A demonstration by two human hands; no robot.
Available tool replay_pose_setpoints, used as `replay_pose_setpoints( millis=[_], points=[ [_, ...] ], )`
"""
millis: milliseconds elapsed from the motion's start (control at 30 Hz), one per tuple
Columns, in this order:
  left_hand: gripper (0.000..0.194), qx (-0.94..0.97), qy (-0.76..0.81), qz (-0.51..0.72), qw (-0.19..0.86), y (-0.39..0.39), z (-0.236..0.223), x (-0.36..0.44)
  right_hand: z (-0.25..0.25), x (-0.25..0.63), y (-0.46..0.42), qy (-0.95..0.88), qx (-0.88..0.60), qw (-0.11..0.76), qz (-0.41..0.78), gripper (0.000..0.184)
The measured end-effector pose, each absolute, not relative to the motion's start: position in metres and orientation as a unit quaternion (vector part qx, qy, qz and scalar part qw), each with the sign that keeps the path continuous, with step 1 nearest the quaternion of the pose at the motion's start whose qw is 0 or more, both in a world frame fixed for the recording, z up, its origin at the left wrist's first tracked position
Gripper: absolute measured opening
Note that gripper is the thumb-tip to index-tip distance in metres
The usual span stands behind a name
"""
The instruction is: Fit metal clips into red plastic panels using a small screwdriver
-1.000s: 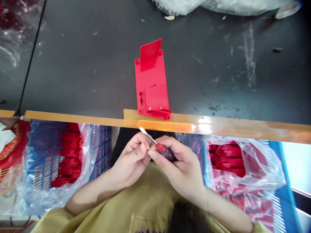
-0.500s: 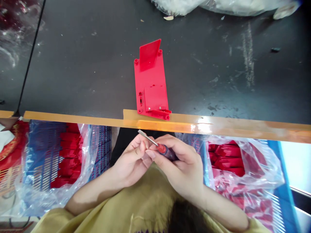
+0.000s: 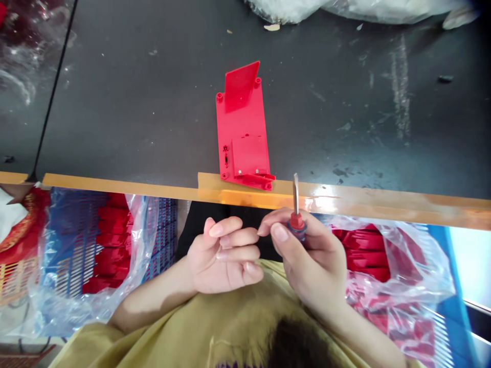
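Observation:
My right hand (image 3: 309, 255) is shut on a screwdriver (image 3: 296, 217) with a red and dark handle, its flat steel blade pointing up and away from me. My left hand (image 3: 222, 255) is a short way to the left, fingers loosely curled, holding nothing. Beyond both hands, a red plastic panel (image 3: 243, 128) lies flat on the dark table (image 3: 134, 102), with a raised flap at the far end and a raised rectangular section near me. Its near end reaches the table's edge, close to the blade tip but not touching it.
An orange-brown tape strip (image 3: 126, 186) runs along the table's near edge. Below it, blue crates hold clear plastic bags of red parts on both sides of me (image 3: 111, 240). Crumpled clear plastic (image 3: 345, 7) lies at the table's far edge.
The hands have separated. My left hand has let go of the screwdriver's blade, and my right hand has moved right and turned the screwdriver upright.

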State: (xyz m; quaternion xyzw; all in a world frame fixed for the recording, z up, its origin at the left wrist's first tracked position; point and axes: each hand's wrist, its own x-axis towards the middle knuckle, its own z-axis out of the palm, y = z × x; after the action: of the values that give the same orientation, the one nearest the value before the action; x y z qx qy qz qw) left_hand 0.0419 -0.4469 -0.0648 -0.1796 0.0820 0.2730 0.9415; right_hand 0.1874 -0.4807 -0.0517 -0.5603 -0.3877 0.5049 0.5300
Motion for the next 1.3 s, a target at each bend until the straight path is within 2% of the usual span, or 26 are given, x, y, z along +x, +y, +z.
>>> replay_pose_setpoints(
  millis=[200,433,600,833,933,1033,1133,1300],
  points=[
    [0.027,-0.182,0.055,0.269,0.944,-0.447,-0.066,0.041,-0.054,0.188,-0.479,-0.378,-0.543,0.535,0.525,0.009],
    [0.046,-0.18,0.081,0.28,0.94,-0.443,-0.061,0.045,-0.053,0.19,-0.475,-0.383,-0.561,0.532,0.505,0.008],
    [0.041,-0.149,0.094,0.285,0.942,-0.44,-0.065,0.043,-0.05,0.191,-0.47,-0.436,-0.592,0.488,0.47,0.009],
    [0.04,0.128,0.14,0.305,0.933,-0.435,-0.059,0.035,-0.041,0.214,-0.467,-0.473,-0.588,0.463,0.465,0.007],
    [0.028,0.226,0.156,0.334,0.902,-0.429,-0.052,0.025,-0.027,0.235,-0.462,-0.466,-0.577,0.47,0.479,0.017],
    [0.012,0.312,0.173,0.352,0.865,-0.419,-0.043,0.012,-0.016,0.26,-0.448,-0.41,-0.65,0.498,0.401,0.015],
    [0.011,0.43,0.228,0.355,0.798,-0.407,-0.031,0.0,-0.013,0.284,-0.423,-0.416,-0.658,0.503,0.376,0.018],
    [0.008,0.583,0.389,0.393,0.596,-0.376,-0.01,-0.01,-0.009,0.299,-0.377,-0.53,-0.635,0.406,0.389,0.019]
  ],
)
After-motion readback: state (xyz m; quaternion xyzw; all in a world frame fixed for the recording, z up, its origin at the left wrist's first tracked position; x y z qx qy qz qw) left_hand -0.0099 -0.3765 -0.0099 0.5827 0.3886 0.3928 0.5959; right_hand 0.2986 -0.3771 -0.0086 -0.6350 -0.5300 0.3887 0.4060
